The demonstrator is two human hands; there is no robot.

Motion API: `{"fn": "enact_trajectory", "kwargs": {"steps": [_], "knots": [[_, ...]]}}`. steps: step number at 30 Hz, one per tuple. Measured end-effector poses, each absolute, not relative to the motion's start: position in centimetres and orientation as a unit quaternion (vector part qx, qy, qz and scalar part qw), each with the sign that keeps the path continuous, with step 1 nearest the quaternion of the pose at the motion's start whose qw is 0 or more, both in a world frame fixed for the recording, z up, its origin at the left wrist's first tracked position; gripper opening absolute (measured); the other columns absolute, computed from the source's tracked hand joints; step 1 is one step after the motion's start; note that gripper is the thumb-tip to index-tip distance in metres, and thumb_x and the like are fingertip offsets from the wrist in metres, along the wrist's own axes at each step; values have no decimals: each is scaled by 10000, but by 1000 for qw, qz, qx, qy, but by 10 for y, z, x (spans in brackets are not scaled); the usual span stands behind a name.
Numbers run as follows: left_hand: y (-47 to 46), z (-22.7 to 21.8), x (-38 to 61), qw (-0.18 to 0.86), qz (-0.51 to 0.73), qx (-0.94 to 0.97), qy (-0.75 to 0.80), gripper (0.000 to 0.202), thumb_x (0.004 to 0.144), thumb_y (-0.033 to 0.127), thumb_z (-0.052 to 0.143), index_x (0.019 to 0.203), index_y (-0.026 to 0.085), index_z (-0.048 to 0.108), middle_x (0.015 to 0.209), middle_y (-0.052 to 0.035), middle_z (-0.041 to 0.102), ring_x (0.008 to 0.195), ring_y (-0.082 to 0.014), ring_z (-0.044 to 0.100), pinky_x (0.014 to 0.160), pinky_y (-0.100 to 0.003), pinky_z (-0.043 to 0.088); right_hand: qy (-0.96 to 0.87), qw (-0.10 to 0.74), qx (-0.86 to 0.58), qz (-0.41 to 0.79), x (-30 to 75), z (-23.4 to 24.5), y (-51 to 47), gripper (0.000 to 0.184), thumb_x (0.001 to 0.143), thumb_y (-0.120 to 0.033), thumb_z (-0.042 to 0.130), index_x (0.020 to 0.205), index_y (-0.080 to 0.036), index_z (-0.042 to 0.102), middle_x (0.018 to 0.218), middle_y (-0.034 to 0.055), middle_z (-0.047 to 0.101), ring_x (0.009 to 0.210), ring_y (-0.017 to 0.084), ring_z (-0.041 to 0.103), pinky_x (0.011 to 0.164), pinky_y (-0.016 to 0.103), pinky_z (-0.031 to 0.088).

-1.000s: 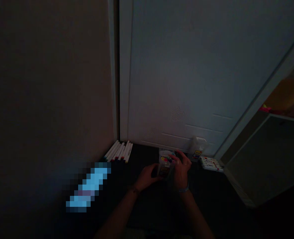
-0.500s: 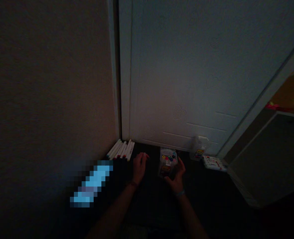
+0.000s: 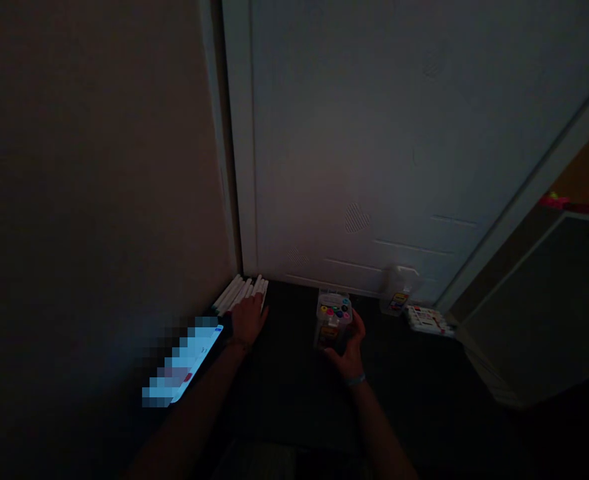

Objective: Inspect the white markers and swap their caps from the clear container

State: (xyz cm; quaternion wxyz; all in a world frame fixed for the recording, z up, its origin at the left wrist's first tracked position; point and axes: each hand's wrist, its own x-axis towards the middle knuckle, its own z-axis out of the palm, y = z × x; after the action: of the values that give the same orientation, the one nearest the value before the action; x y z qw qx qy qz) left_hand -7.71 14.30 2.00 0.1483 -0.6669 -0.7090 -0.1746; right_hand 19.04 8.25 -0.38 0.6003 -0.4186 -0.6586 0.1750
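Observation:
A fan of white markers (image 3: 234, 293) lies in the back left corner of the dark table. My left hand (image 3: 247, 319) rests over the near right part of them, fingers stretched out and apart; part of the pile is hidden beneath it. My right hand (image 3: 348, 350) is wrapped around the right and near side of a clear plastic marker case (image 3: 328, 333), which stands upright. Coloured round marker ends (image 3: 335, 309) in yellow, pink, red, green and blue show at its top.
A lit phone (image 3: 199, 360), partly pixelated, lies left of my left forearm. A second clear case (image 3: 398, 293) stands against the pale panel (image 3: 354, 133) behind. Beside it lies a stack of white markers (image 3: 427, 320). A brown wall (image 3: 99, 167) borders the left.
My left hand has moved left from beside the case onto the white markers, its fingers spreading. My right hand stays at the case. The view has shifted slightly.

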Motion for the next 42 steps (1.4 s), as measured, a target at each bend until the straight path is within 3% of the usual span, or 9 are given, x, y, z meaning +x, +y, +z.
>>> {"fn": "enact_trajectory", "kwargs": {"steps": [8, 23, 26, 30, 32, 37, 40, 42], "knots": [[139, 24, -68, 141, -133, -669, -717, 300, 855, 303, 379, 942, 87, 568, 844, -148, 627, 854, -271, 588, 730, -355, 392, -649, 616, -424, 142, 194, -6, 83, 903, 659, -520, 615, 1347, -170, 147, 1393, 150, 178, 1172, 289, 358, 937, 466, 344], [93, 25, -58, 127, -134, -712, -678, 294, 855, 160, 350, 811, 81, 630, 779, -170, 634, 778, -260, 608, 676, -360, 420, -586, 649, -470, 121, 202, -12, 83, 716, 745, -416, 558, 1325, -196, 198, 1346, 130, 246, 1045, 231, 422, 874, 416, 376], [79, 22, -63, 114, -199, -692, -685, 342, 889, 190, 272, 869, 88, 598, 781, -147, 625, 745, -232, 605, 672, -351, 435, -557, 664, -484, 119, 203, -15, 87, 687, 749, -438, 537, 1310, -197, 223, 1315, 127, 270, 1006, 222, 432, 855, 409, 382], [52, 15, -64, 52, -383, -678, -625, 371, 919, 226, 188, 914, 124, 545, 869, -121, 609, 824, -197, 588, 735, -318, 451, -522, 685, -491, 134, 204, -15, 91, 554, 806, -438, 447, 1274, -194, 280, 1273, 115, 308, 982, 204, 430, 850, 385, 377], [34, 14, -59, 9, -399, -716, -572, 343, 920, 252, 205, 911, 157, 535, 896, -98, 604, 841, -188, 576, 754, -311, 452, -495, 697, -499, 137, 206, -12, 89, 468, 845, -426, 372, 1242, -184, 323, 1220, 113, 353, 963, 198, 433, 837, 369, 375], [1, 16, -38, -74, -311, -817, -481, 269, 908, 292, 298, 954, 202, 547, 908, -53, 604, 856, -182, 560, 803, -322, 442, -440, 709, -521, 180, 215, -7, 58, 362, 872, -447, 308, 1072, -193, 469, 970, 62, 483, 830, 178, 475, 731, 305, 389], [-1, 13, -26, -71, -292, -830, -470, 283, 909, 301, 305, 1013, 204, 550, 962, -61, 598, 919, -194, 543, 856, -347, 423, -510, 644, -493, 286, 217, -7, 31, 446, 869, -512, 263, 868, -191, 573, 728, 21, 522, 660, 164, 488, 621, 282, 392], [1, 9, -21, -79, -278, -840, -459, 285, 910, 310, 313, 1033, 210, 550, 978, -57, 594, 927, -192, 536, 867, -349, 417, -556, 594, -466, 346, 215, -7, 18, 512, 862, -554, 237, 850, -194, 601, 629, 4, 517, 594, 163, 486, 574, 276, 387]]}}
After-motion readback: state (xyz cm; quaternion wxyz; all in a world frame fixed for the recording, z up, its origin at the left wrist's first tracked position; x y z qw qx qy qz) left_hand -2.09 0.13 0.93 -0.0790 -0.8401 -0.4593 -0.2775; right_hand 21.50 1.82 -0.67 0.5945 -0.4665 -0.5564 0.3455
